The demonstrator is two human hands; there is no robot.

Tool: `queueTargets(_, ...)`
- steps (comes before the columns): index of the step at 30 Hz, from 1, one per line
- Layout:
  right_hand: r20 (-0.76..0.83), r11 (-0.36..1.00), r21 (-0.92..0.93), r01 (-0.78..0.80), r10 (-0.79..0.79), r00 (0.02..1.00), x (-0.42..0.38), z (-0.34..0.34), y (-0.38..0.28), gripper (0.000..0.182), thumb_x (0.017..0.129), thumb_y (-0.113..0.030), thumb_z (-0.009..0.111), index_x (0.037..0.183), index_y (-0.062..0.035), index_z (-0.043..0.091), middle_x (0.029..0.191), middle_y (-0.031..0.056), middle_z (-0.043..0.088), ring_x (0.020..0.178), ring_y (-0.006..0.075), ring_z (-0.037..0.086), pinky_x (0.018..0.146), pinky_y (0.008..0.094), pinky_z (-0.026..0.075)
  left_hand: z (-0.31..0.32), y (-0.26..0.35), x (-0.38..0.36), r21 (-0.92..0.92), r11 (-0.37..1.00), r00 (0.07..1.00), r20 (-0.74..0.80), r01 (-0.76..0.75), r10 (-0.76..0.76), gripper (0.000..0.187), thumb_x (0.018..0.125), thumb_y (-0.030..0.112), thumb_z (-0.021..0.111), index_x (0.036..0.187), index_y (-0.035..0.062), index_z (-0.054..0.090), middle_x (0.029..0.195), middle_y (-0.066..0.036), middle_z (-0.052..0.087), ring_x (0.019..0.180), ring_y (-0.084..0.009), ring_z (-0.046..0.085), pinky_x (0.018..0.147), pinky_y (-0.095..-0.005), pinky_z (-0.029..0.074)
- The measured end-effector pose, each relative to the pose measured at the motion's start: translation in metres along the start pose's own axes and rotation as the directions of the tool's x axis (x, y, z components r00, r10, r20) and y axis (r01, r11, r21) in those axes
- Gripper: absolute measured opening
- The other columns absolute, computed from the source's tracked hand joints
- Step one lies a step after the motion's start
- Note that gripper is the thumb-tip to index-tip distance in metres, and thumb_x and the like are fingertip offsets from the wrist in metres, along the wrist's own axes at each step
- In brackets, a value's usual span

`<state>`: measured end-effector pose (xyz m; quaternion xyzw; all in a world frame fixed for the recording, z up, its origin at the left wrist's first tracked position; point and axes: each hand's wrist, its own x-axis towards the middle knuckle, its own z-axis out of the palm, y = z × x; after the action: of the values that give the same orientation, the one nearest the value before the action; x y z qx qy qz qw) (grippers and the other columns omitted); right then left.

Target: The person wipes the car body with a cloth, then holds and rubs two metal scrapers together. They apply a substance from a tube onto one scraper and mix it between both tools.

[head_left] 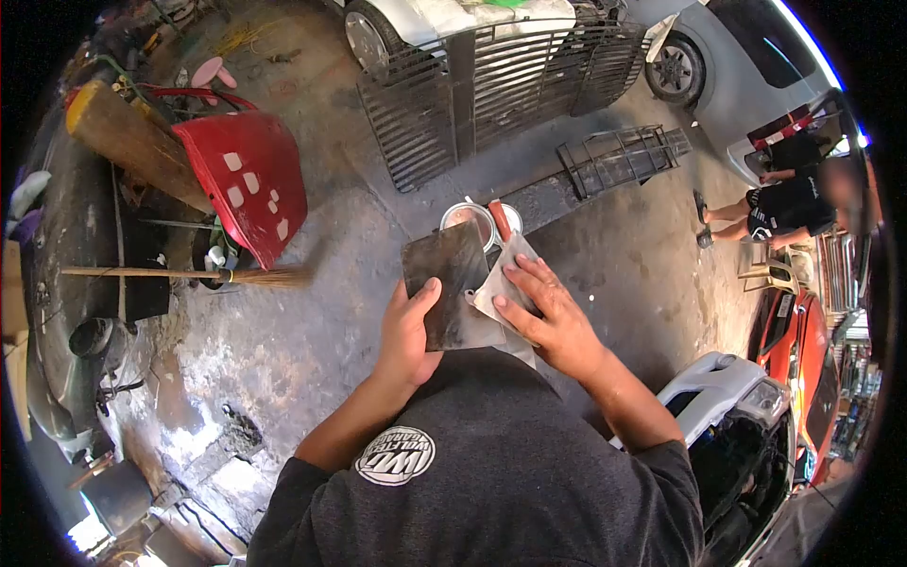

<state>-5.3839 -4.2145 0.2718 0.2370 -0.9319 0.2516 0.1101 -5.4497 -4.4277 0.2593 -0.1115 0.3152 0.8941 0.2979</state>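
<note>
My left hand (408, 326) grips a dark, flat rectangular plate (442, 274) by its left edge, thumb on top. My right hand (550, 310) presses a greyish-white crumpled cloth or paper (497, 282) against the plate's right side. A reddish-brown handle (500, 220) sticks out above the cloth; the cloth and my fingers hide whatever it joins. Just beyond the plate stand two round open cans (457, 215), partly covered by the plate and the handle.
A red car panel (241, 180) with pale patches is at left, beside a broom (255, 276). Ahead stands a dark slatted grille (416, 123); a black metal rack (624, 161) lies nearby. Another person (789, 203) stands at right. A light bumper (704, 383) lies close on my right.
</note>
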Motion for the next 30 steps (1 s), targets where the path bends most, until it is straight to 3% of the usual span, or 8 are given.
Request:
queueTargets(8,0.155,0.976,-0.159,0.150,-0.125,0.980,0.013,-0.027,0.007,0.054,0.084,-0.011,0.061,0.135,-0.0283,0.055,0.147,0.0089,0.045,0.139,0.0356,0.041,0.116,0.0561,0.031,-0.004,0.010,-0.004,0.001,0.999,0.997,0.058,0.052,-0.052,0.042,0.100,0.013,0.052,0.139,0.0023,0.043,0.132,-0.012,0.056,0.118,-0.0244,0.058,0.098,-0.0405,0.050)
queueTargets(16,0.202,0.971,-0.193,0.143,-0.104,0.974,0.013,-0.032,0.016,0.055,0.080,-0.007,0.063,0.132,-0.0268,0.057,0.147,0.0084,0.045,0.139,0.0353,0.041,0.115,0.0574,0.031,-0.011,0.014,0.001,0.004,0.999,0.998,0.032,0.051,-0.052,0.040,0.099,0.014,0.054,0.137,0.0036,0.047,0.129,-0.011,0.059,0.112,-0.0242,0.062,0.093,-0.0394,0.052)
queueTargets(19,0.135,0.977,-0.210,0.042,-0.014,0.991,0.005,-0.025,0.030,0.057,0.077,-0.002,0.062,0.130,-0.0237,0.059,0.145,0.0086,0.047,0.138,0.0358,0.042,0.114,0.0583,0.031,-0.010,0.035,0.001,0.005,1.000,0.998,0.063,-0.027,0.027,0.040,0.099,0.012,0.053,0.137,0.0031,0.046,0.128,-0.011,0.060,0.113,-0.0246,0.062,0.095,-0.0390,0.051)
queueTargets(21,0.088,0.974,-0.228,-0.001,0.021,0.996,0.014,-0.023,0.028,0.055,0.078,-0.004,0.061,0.130,-0.0233,0.059,0.143,0.0079,0.049,0.136,0.0348,0.043,0.114,0.0583,0.031,-0.012,0.036,0.007,0.262,0.946,0.981,0.026,-0.190,0.190,0.036,0.100,0.012,0.053,0.134,0.0003,0.047,0.125,-0.011,0.060,0.111,-0.0199,0.060,0.095,-0.0349,0.049)
queueTargets(23,0.053,0.962,-0.273,-0.009,0.025,0.998,0.027,-0.026,0.014,0.050,0.082,-0.012,0.059,0.130,-0.0244,0.059,0.140,0.0064,0.051,0.134,0.0328,0.045,0.114,0.0581,0.030,-0.021,0.030,0.013,0.549,0.775,0.939,0.061,-0.314,0.338,0.033,0.101,0.013,0.053,0.131,-0.0006,0.047,0.122,-0.011,0.061,0.108,-0.0166,0.060,0.089,-0.0326,0.050)
queueTargets(27,0.031,0.942,-0.334,-0.029,0.042,0.999,0.049,-0.015,-0.001,0.046,0.084,-0.016,0.056,0.130,-0.0224,0.059,0.137,0.0052,0.053,0.131,0.0312,0.047,0.113,0.0588,0.030,-0.009,0.029,0.017,0.703,0.582,0.893,0.174,-0.408,0.415,0.028,0.102,0.015,0.052,0.122,-0.0039,0.052,0.109,-0.013,0.066,0.100,-0.0169,0.062,0.087,-0.0321,0.049)
queueTargets(30,0.028,0.959,-0.283,0.016,-0.009,1.000,0.045,0.006,-0.002,0.046,0.085,-0.017,0.055,0.130,-0.0223,0.059,0.134,0.0051,0.053,0.129,0.0304,0.047,0.112,0.0592,0.030,-0.007,0.030,0.018,0.722,0.558,0.891,0.185,-0.409,0.414,0.030,0.102,0.011,0.052,0.128,-0.0034,0.049,0.120,-0.010,0.060,0.107,-0.0147,0.057,0.094,-0.0309,0.045)
